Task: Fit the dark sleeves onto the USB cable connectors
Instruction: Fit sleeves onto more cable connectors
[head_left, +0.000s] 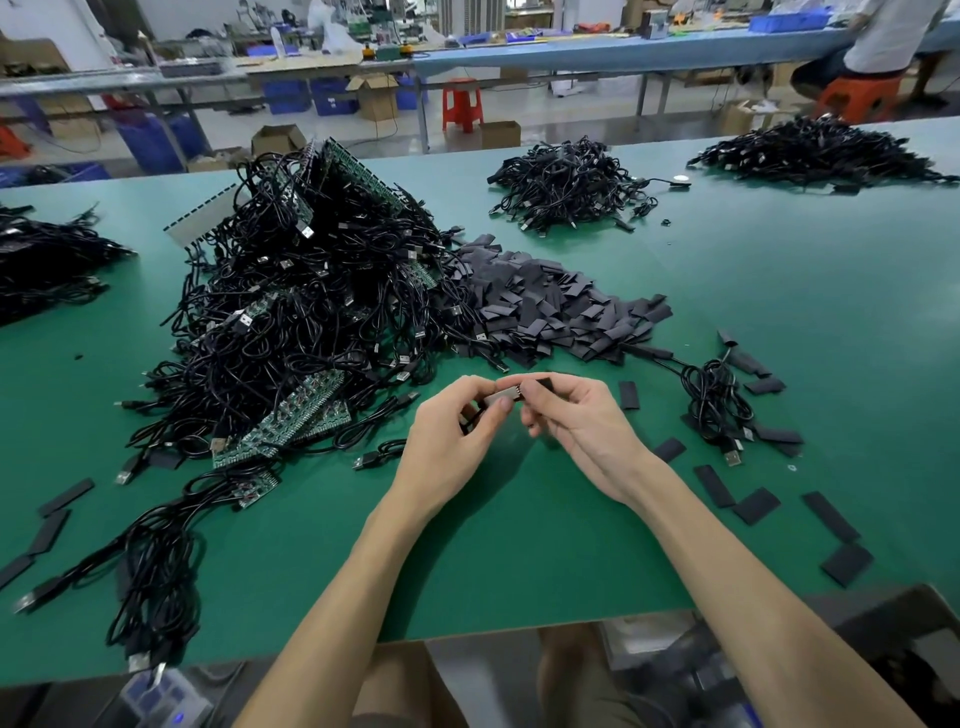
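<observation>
Left hand (457, 431): pinches metal connector (501, 400), held over table (519, 545).
Right hand (576, 421): pinches dark sleeve (544, 383) at the connector's end.
Sleeve heap (545, 306): behind the hands, beside cable pile (311, 312).

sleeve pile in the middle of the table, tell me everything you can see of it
The sleeve pile is a low, wide heap of flat, matte dark grey rectangles, plastic-looking, lying loose at all angles on the green table. Its left edge meets the big cable heap, and a few strands from that heap trail over it.
</observation>
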